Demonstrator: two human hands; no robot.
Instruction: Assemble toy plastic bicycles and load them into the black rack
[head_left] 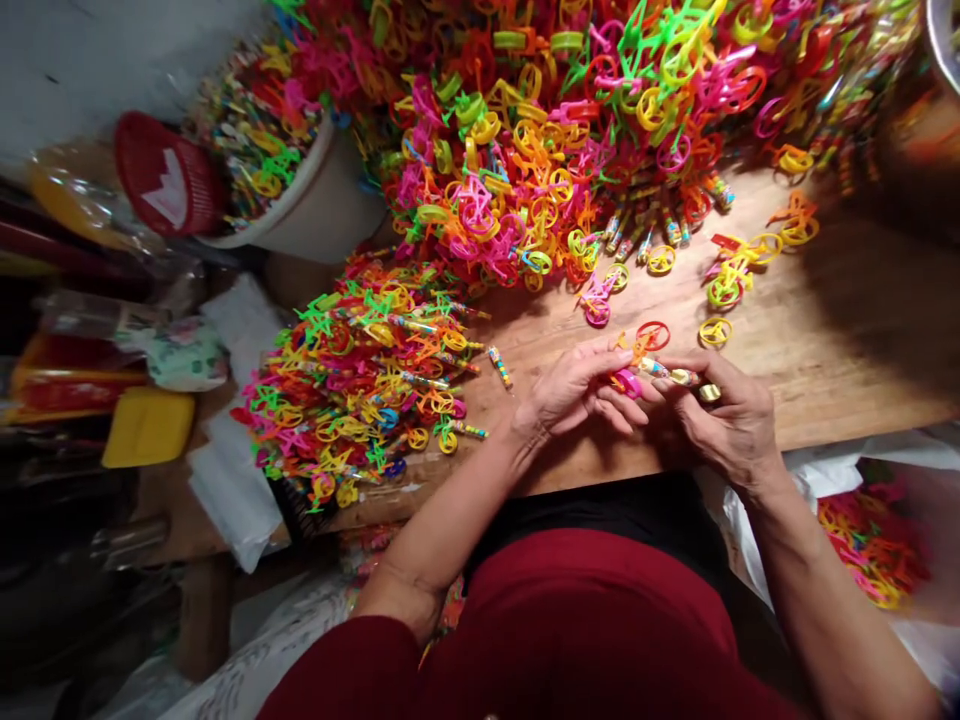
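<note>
Tabletop (840, 375): one toy (643, 346) between two hands (574, 388) (729, 418)

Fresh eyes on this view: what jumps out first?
The big heap of bright plastic toys along the table's far side. Next, a smaller heap nearer the left edge, then the red basket by the white bucket at upper left.

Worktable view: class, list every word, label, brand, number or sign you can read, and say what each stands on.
No text can be read.
White sack: dark marks, too blurred to read.
Tube between the hands: coloured print, too small to read.
Red and yellow pack: any lettering is too blurred.
</note>
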